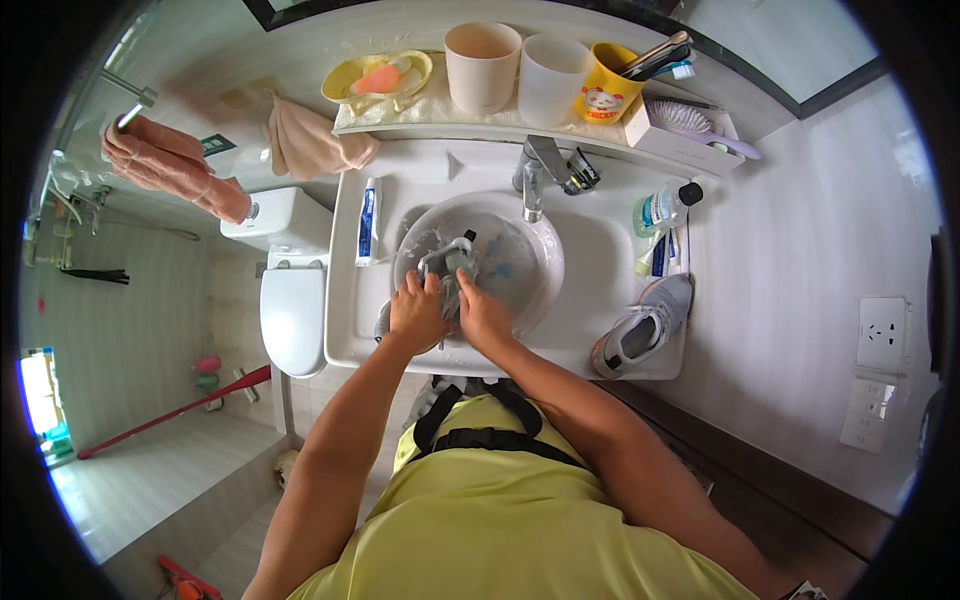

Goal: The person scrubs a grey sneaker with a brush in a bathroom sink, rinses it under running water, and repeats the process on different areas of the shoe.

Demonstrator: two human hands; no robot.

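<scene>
A wet grey sneaker (454,259) lies tilted across the left side of the white washbasin (551,281), its black heel tab pointing toward the back. My left hand (417,311) grips the shoe from above, around its middle. At its other side my right hand (484,313) holds on near the laces, with the thumb against the shoe; the other fingers are partly hidden. Cloudy water with suds stands in the basin. The matching grey sneaker (651,319) rests on the right front corner of the counter.
A chrome faucet (532,180) overhangs the basin's back rim. A toothpaste tube (367,221) lies left; a mouthwash bottle (664,210) lies right. The back ledge bears a yellow soap dish (341,84), cups and a hairbrush (679,118). Left of the counter is a toilet (294,315).
</scene>
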